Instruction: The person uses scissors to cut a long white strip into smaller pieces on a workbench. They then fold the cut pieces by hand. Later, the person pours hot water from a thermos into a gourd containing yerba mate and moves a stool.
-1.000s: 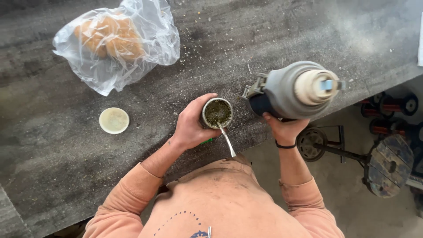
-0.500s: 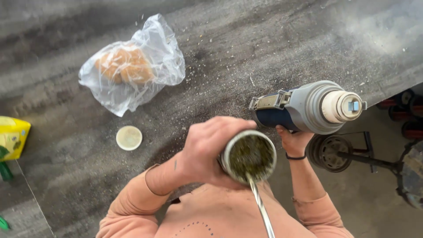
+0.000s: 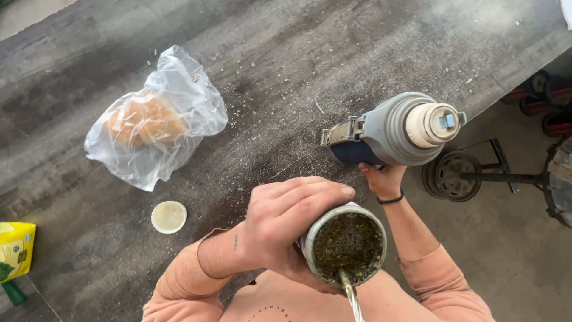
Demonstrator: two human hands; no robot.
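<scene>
My left hand (image 3: pixel 286 223) grips a round metal cup (image 3: pixel 345 244) filled with wet green herb, lifted close under the camera. A metal straw (image 3: pixel 351 295) sticks out of the cup toward me. My right hand (image 3: pixel 384 179) holds a grey and dark blue thermos flask (image 3: pixel 393 128) by its underside, over the table's near edge. The flask's cream stopper (image 3: pixel 438 124) points up at the camera. A black band circles my right wrist.
A clear plastic bag (image 3: pixel 155 122) with bread rolls lies on the dark wooden table (image 3: pixel 298 53), left of centre. A small cream lid (image 3: pixel 168 216) sits below it. A yellow packet (image 3: pixel 15 250) shows at the left edge. Weight plates and a metal stand (image 3: pixel 476 173) stand on the floor at right.
My left hand has raised the cup from table height up toward the camera. The flask stays in my right hand, tilted a little more upright.
</scene>
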